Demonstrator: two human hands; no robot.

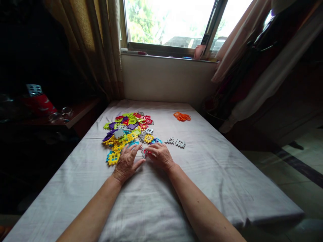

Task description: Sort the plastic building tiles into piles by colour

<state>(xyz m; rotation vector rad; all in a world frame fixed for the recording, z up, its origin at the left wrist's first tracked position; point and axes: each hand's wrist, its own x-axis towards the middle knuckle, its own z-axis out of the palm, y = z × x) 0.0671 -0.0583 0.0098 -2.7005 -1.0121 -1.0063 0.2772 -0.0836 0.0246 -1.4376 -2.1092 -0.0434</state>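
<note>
A heap of flat, notched plastic building pieces [131, 136] in yellow, purple, green, red, blue and grey lies on the cloth-covered table. My left hand [128, 163] rests at the near edge of the heap, thumb apart from the fingers, holding nothing. Close by is a yellow window-shaped piece [113, 158]. My right hand [161, 155] has its fingers bent down on a small red building piece [148, 152], partly hidden by them. A grey piece [143, 153] touches or lies beside it, between my hands. Beyond my right hand lie a grey triangular piece [169, 140] and a grey window-shaped piece [180, 143].
Several orange pieces [182, 116] form a small separate pile at the table's far right. The table's cloth [207, 168] has creases. On a side shelf to the left sit glasses [60, 115] and a red container [40, 104]. A pink cup [199, 52] stands on the windowsill.
</note>
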